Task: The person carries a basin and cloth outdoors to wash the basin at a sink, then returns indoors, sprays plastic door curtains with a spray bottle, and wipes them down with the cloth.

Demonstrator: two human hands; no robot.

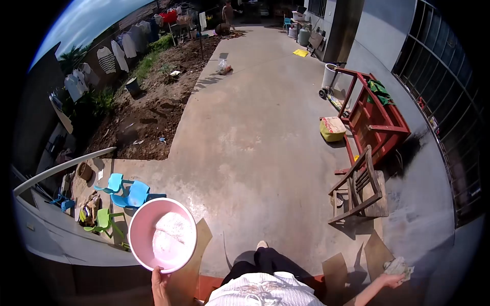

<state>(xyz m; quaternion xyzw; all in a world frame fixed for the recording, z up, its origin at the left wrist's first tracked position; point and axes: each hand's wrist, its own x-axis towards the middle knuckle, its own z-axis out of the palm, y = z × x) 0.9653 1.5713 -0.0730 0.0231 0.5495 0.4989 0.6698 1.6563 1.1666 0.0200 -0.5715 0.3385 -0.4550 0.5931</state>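
Note:
A pink plastic basin [137,232] hangs at the lower left, tilted so that its inside faces me. A bright whitish patch shows on its bottom. My left hand [159,283] is closed on the basin's near rim, thumb on the inside. Out at the lower right, my right hand [391,280] grips a crumpled pale cloth [398,266], which bulges past the fingers. Under that cloth, brown cardboard [376,249] lies on the ground.
Blue child chairs [133,194] and a green one [103,219] stand behind the basin. A wooden chair [365,191], a tipped red table [377,120] and a yellow bag [333,130] are at right. Laundry [122,48] hangs beyond the soil bed [145,109]. A person [227,14] stands far off.

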